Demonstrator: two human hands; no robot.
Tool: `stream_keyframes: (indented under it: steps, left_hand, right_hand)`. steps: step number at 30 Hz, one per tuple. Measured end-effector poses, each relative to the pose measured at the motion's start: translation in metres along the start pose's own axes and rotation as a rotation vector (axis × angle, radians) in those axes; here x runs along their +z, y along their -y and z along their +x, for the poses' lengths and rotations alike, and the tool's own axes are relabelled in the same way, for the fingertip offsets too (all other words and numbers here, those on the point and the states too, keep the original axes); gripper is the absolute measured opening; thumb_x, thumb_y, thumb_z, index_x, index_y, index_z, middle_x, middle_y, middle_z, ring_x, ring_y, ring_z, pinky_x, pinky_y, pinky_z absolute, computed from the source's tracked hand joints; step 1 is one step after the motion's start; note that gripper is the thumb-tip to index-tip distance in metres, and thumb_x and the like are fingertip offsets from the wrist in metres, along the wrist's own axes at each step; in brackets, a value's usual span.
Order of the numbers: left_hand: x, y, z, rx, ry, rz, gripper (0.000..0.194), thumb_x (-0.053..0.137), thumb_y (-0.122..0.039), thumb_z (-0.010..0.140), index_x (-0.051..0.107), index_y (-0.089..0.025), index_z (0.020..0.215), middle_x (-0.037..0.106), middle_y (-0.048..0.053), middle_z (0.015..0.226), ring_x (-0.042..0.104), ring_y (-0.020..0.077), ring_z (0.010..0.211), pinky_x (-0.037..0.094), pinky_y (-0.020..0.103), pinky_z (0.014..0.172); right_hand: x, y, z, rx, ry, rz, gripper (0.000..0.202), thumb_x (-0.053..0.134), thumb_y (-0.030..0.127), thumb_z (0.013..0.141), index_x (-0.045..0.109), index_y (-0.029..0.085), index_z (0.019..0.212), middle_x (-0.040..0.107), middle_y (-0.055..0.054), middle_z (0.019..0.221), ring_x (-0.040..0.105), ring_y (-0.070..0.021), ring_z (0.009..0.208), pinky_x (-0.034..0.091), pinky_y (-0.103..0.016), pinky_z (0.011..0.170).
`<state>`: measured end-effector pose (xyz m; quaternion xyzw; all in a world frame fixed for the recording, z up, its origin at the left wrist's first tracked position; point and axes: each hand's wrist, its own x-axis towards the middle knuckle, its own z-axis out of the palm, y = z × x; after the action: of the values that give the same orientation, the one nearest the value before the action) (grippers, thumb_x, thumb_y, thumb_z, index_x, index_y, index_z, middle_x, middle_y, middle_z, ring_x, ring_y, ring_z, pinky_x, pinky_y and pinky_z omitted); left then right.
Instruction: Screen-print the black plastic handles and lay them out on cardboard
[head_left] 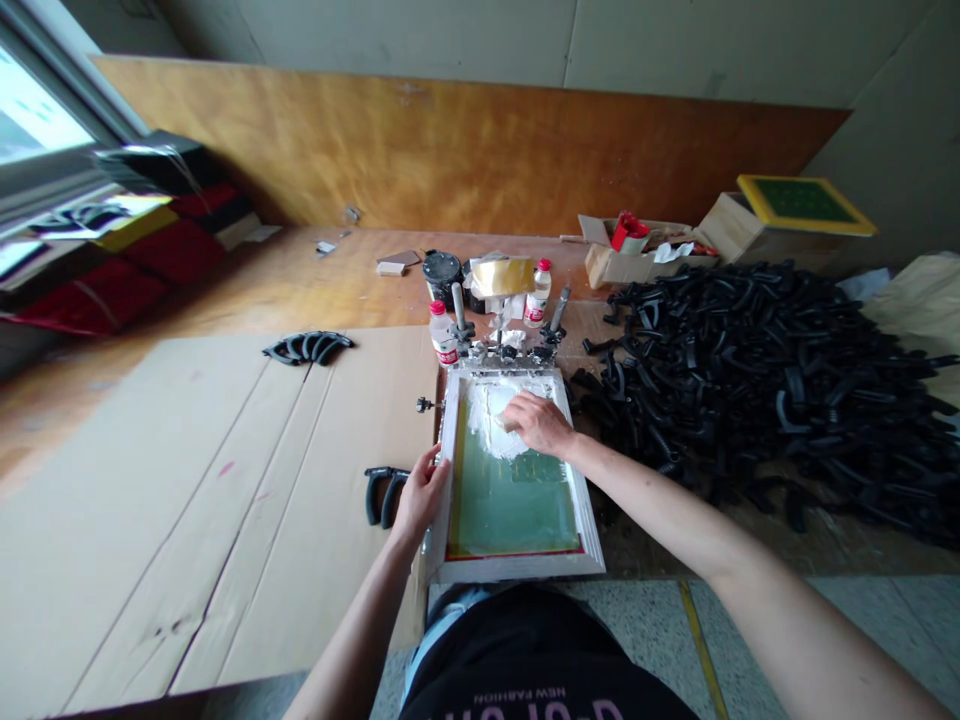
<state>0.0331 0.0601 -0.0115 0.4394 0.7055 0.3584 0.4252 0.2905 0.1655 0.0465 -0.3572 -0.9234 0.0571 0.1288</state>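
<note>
Because clamps (551, 345) hold the far end of the metal-rimmed frame (517, 569), that end appears anchored; the near end lies close to the counter's front edge, before the person's torso. Left hand (423, 492) rests against the left rail, probably to steady it; whether its fingers close underneath, cannot tell. Right hand (536, 422) has its grip pinched on a small pale piece (507, 423), at the white paste (484, 408) on the upper mesh. Its low wrist likely suits short, controlled strokes.

Edges: raised rails bound the green mesh (510, 505); right forearm passes over the right rail. Travel toward the near end looks least obstructed. Beyond the far end, two bottles (442, 340) (538, 297) crowd the clamps. Right side is tight: black curved parts (750, 370) heap beside the frame. Left side is roomier over the cardboard (157, 450), though a side knob (424, 405) juts out and a black pair (379, 492) lies beside the left hand.
</note>
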Motion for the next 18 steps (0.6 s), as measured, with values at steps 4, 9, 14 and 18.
stream_keyframes:
  steps: [4,9,14,18]
  left_hand:
    - [-0.002,-0.006,-0.003,-0.004,0.026,-0.04,0.068,0.057,-0.064,0.079,0.054,-0.023,0.134,0.07,0.002,0.083,0.064,0.0177,0.072,0.045,0.024,0.059]
    - [-0.012,-0.031,-0.013,-0.017,0.041,-0.094,0.077,0.062,-0.066,0.073,0.053,-0.023,0.136,0.068,-0.001,0.073,0.057,0.0141,0.058,0.04,0.023,0.052]
    - [-0.03,-0.076,-0.022,0.017,0.066,-0.291,0.064,0.061,-0.067,0.075,0.066,-0.02,0.12,0.069,0.002,0.084,0.056,0.0115,0.06,0.043,0.021,0.052]
    - [-0.033,-0.12,-0.007,0.138,0.032,-0.568,0.057,0.06,-0.065,0.078,0.066,-0.018,0.11,0.068,0.005,0.095,0.062,0.0146,0.072,0.052,0.024,0.059]
  right_hand:
    - [0.013,0.008,-0.014,-0.102,-0.038,0.004,0.015,0.054,0.01,0.085,0.066,0.017,0.091,0.066,-0.008,0.094,0.055,-0.0224,0.098,0.043,-0.031,0.083]
    - [-0.008,-0.005,0.024,0.07,-0.144,0.098,0.027,0.069,0.031,0.085,0.065,0.024,0.11,0.069,-0.004,0.095,0.062,-0.0201,0.087,0.044,-0.029,0.075]
    - [-0.046,-0.059,0.061,0.45,-0.234,0.073,0.058,0.07,0.034,0.084,0.05,0.03,0.138,0.072,-0.003,0.094,0.065,-0.0215,0.08,0.046,-0.03,0.072]
    - [-0.047,-0.105,0.022,0.759,-0.44,0.175,0.035,0.054,0.029,0.091,0.06,0.022,0.124,0.071,-0.003,0.083,0.065,-0.0209,0.076,0.048,-0.031,0.075]
